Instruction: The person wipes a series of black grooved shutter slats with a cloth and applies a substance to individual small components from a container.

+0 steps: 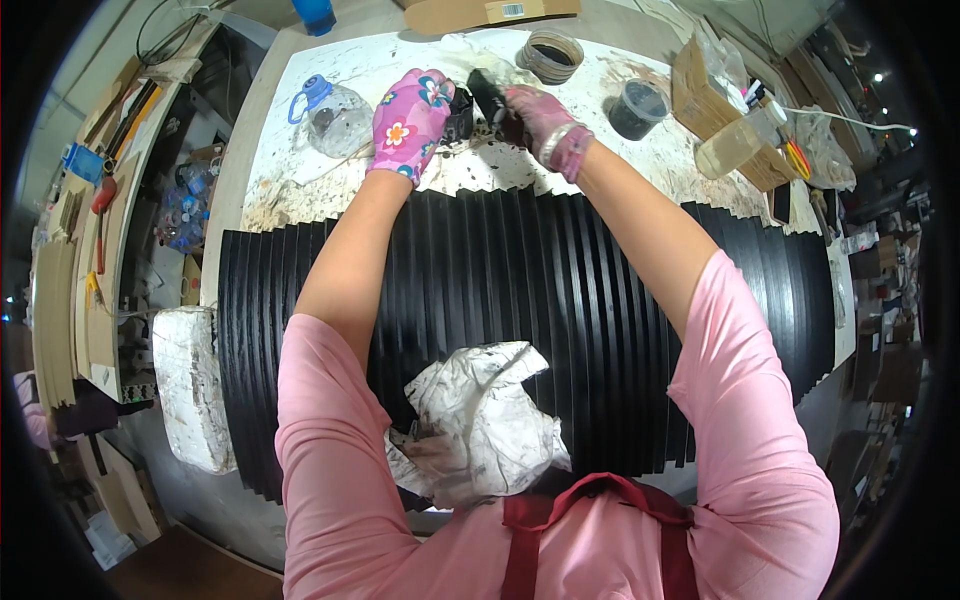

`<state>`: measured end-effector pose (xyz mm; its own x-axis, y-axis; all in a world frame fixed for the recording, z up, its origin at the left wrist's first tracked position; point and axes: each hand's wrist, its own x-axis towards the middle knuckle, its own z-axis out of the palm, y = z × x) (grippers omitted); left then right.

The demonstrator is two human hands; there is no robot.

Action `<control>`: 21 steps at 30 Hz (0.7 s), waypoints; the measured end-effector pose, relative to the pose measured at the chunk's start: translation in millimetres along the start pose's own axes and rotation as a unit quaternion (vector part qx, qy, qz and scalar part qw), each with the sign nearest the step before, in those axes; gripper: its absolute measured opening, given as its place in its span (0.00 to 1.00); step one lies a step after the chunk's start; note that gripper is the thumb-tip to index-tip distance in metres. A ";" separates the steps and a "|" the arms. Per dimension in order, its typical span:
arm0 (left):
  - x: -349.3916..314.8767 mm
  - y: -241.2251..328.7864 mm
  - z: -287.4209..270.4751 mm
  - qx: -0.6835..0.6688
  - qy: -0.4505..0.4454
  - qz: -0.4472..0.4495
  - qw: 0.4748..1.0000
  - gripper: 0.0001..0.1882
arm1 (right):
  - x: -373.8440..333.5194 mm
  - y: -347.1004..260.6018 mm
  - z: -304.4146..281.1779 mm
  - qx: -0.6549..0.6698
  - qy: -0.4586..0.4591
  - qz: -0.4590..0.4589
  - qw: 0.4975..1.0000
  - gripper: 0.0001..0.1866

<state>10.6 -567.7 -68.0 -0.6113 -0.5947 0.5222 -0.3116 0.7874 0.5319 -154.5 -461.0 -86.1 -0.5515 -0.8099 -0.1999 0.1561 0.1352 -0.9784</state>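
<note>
My left hand (410, 125), in a pink floral glove, is closed at the side of a small black container (458, 115), which it grips near the far middle of the table. My right hand (548, 125), in a pink glove darkened at the fingers, is closed on a black-coated thing (487, 98) just right of that container. Its lower part is smeared by motion, so its kind is unclear. Between me and the hands lies a wide row of long black ribbed strips (500, 270). A crumpled, black-stained white cloth (485, 420) rests on their near side.
Left of my left hand is a clear jug with a blue handle (335, 115). Beyond my right hand stands a stained round tub (550, 58); a clear cup of black stuff (638, 108) is farther right. Cardboard boxes (705, 90) stand at right, shelving (130, 200) at left.
</note>
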 end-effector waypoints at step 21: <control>3.1 -7.2 -2.0 0.060 0.000 0.081 0.995 0.07 | 39.8 -7.5 29.2 -0.051 0.066 -0.105 0.991 0.13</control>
<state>12.3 -575.5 -68.9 -0.6605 -0.4578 0.5952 -0.2929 0.8869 0.3572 -153.7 -510.9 -85.2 -0.6662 -0.7457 0.0104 -0.0539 0.0342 -0.9980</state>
